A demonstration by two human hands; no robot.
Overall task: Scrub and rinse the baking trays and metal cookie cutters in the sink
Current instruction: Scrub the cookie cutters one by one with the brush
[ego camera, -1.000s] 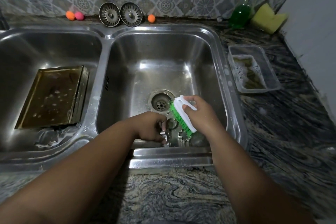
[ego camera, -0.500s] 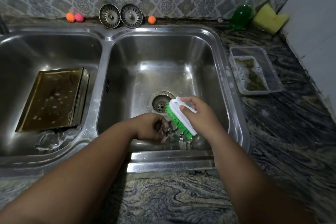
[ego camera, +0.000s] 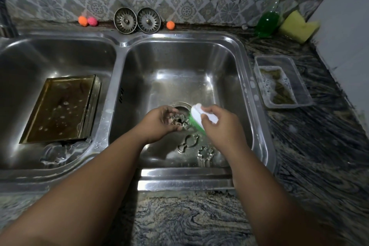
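The flower-edged cookie cutter (ego camera: 180, 121) I am scrubbing sits in my left hand (ego camera: 159, 123), fingers curled round its rim, and it is now lifted off the basin floor and held by the drain (ego camera: 179, 105); half a second ago it was lower, near the front wall. My right hand (ego camera: 222, 127) grips the white-backed brush (ego camera: 197, 116), whose green bristles touch the cutter's right edge, and it has risen with the left. With both hands further back, two more cutters show plainly on the floor of the right basin: a fish-like cutter (ego camera: 188, 143) and, just beside it, a small flower cutter (ego camera: 205, 153). The baking tray (ego camera: 58, 108) lies unmoved in the left basin of the sink (ego camera: 187, 178), spotted with suds. To the right on the counter (ego camera: 319, 146) stands a clear plastic tub (ego camera: 299, 84) with foamy liquid; behind it are a green bottle (ego camera: 267, 22) and a yellow sponge (ego camera: 297, 26).
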